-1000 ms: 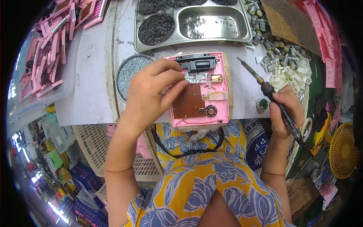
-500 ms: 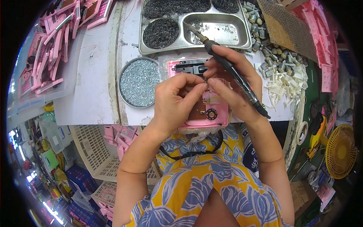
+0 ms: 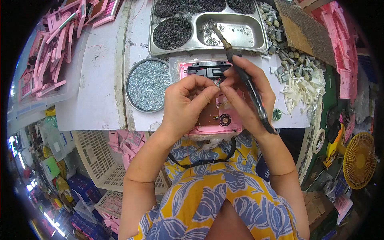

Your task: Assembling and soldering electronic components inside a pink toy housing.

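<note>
Over a pink plastic housing (image 3: 234,114), my left hand (image 3: 184,102) is closed in a pinch with its thumb and forefinger. My right hand (image 3: 256,90) meets it there, its thumb close to the left fingertips. A small part with thin wires (image 3: 218,83) shows at the pinch, mostly hidden. Across my right hand lies a black-handled tool (image 3: 250,86) with a brass collar and tapered metal tip, pointing up and away to the left. The housing holds a black slotted mechanism (image 3: 208,70), a brown board (image 3: 206,118) and a round black part (image 3: 225,119).
A round dish of small silver screws (image 3: 148,86) stands left of the housing. Beyond it, a metal tray (image 3: 196,44) holds dark springs. Grey motor-like parts (image 3: 288,60) and white plastic pieces (image 3: 302,90) lie right. Pink casings (image 3: 52,56) fill a bin at far left.
The tool has tilted steeper, its tip moving right over the tray's compartment. My hands stay together at the same place, and the small part between my fingertips shows more.
</note>
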